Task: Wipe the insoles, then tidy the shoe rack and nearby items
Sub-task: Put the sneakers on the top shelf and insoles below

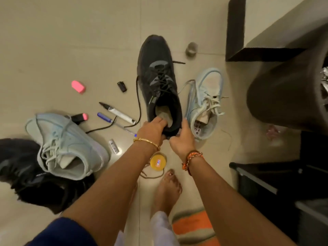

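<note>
Insole (164, 113) sits inside the black shoe (158, 80) at frame centre, its pale heel end showing in the opening. Shoe lies flat on the floor (53, 41), toe toward the top of the frame.

Left hand (152, 129): fingers curled down into the shoe mouth, on or just over the insole's heel end; I can't tell whether they actually pinch it. Right hand (182, 137): wrapped around the heel collar, thumb on the outer edge. I read this as bracing the shoe so it stays put while the insole is pulled, so the step is insole removal, with wiping not yet begun.

Room to move:
- Right of the shoe, a pale shoe (204, 103) lies just beside it, its own insole part out. Tight on that side.
- Left, pens (118, 113) and a trailing lace (138, 103) sit near the left wrist.
- Lower centre, a yellow tin (158, 162) lies under the forearms, near a bare foot (166, 189).
- Second pale shoe (65, 144) rests at lower left on dark items.
- Upper left holds the most bare floor, a likely spot to lay the insole.
- Dark furniture (257, 32) blocks the right edge.
</note>
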